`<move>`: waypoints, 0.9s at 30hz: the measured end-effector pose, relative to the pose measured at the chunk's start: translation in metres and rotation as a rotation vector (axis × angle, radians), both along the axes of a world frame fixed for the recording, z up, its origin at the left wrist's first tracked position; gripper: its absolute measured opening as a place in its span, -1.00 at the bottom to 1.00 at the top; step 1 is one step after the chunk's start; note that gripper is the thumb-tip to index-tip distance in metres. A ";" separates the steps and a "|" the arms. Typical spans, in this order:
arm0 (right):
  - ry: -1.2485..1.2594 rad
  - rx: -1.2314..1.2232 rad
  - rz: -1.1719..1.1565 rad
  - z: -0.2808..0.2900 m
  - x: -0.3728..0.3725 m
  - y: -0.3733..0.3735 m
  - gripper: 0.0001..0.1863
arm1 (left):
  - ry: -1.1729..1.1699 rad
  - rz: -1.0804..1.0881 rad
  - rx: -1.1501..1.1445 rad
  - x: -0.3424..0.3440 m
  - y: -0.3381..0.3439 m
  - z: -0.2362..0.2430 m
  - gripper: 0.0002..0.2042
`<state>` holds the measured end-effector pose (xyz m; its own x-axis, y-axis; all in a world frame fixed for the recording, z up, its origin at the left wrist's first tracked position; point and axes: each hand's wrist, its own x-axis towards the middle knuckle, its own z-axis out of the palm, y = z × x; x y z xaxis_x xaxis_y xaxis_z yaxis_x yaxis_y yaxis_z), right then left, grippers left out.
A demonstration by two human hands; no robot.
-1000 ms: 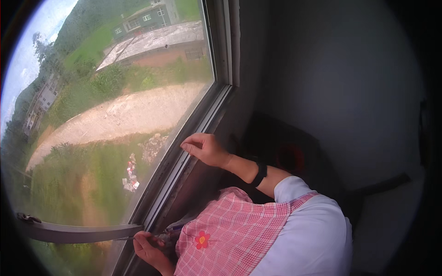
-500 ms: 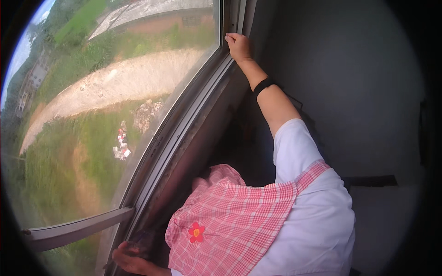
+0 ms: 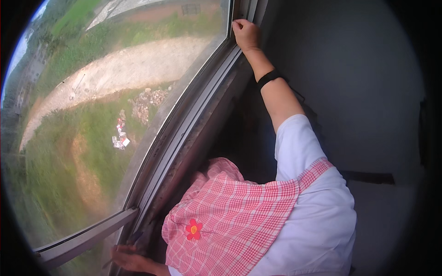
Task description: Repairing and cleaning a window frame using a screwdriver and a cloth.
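The right hand (image 3: 245, 33) grips the upright edge of the window frame (image 3: 193, 108), fingers curled around it. The frame's long rail runs diagonally down from it to the left hand (image 3: 131, 258), which rests flat against the frame's lower end; whether that hand holds anything, I cannot tell.

Two hands on one window frame (image 3: 184, 124), left hand (image 3: 131, 258) at its lower end, right hand (image 3: 245, 34) at its upper end, one black wristband (image 3: 268, 78), one pink checked apron (image 3: 230, 216)
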<state>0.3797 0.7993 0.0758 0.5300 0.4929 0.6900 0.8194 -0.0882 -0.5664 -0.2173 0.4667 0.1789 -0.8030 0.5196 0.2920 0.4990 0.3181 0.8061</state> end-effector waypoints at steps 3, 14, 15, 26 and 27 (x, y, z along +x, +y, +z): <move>-0.017 0.028 -0.018 0.004 -0.001 0.000 -0.82 | 0.101 -0.096 -0.003 -0.011 -0.003 -0.013 -0.65; -0.100 -0.010 -0.014 0.020 -0.002 -0.008 -0.85 | 0.057 -0.090 -0.060 -0.023 -0.004 -0.019 -0.60; -0.101 -0.010 -0.011 0.021 -0.001 -0.008 -0.85 | 0.099 -0.101 -0.079 -0.021 -0.004 -0.018 -0.60; -0.104 -0.135 0.020 0.030 -0.009 0.000 -0.85 | -0.009 0.019 -0.094 -0.018 0.001 -0.017 -0.60; -0.104 -0.134 0.020 0.030 -0.008 0.000 -0.85 | -0.042 0.059 -0.101 -0.015 0.004 -0.015 -0.60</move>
